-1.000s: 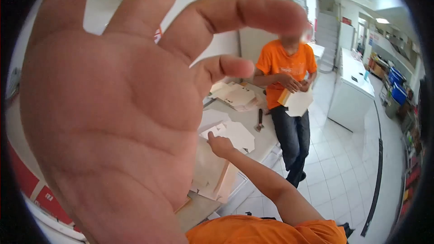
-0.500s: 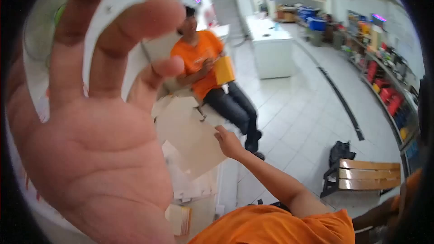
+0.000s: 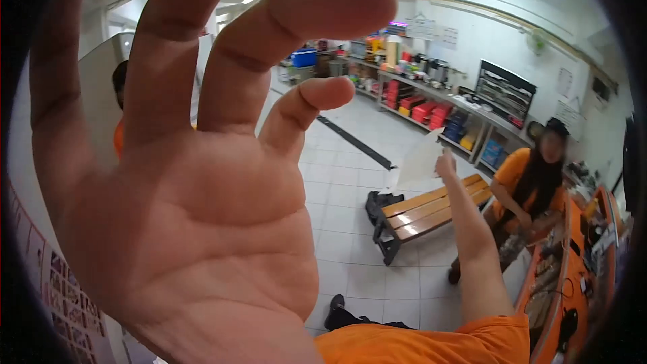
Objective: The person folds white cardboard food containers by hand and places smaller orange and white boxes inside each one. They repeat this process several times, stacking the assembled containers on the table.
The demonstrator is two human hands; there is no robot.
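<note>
My left hand (image 3: 222, 209) fills the left half of the view, right up by the camera. Its palm faces me, the fingers are spread and slightly bent, and nothing is in it. My right arm reaches forward and right, and my right hand (image 3: 445, 164) grips a pale sheet of paper or card (image 3: 419, 162) by its edge. The sheet hangs tilted in the air, in front of the wooden bench (image 3: 431, 209) as seen from here.
A person in orange (image 3: 532, 175) stands on the right beside an orange-edged workbench (image 3: 573, 256) with loose items. Another person is mostly hidden behind my left fingers. Shelves (image 3: 431, 87) with red bins line the wall. A black bag (image 3: 381, 207) lies by the bench.
The view has swung right, from the table with papers towards the bench and shelves. My right hand has lifted the sheet off the table and carried it along. My left hand stays raised and open.
</note>
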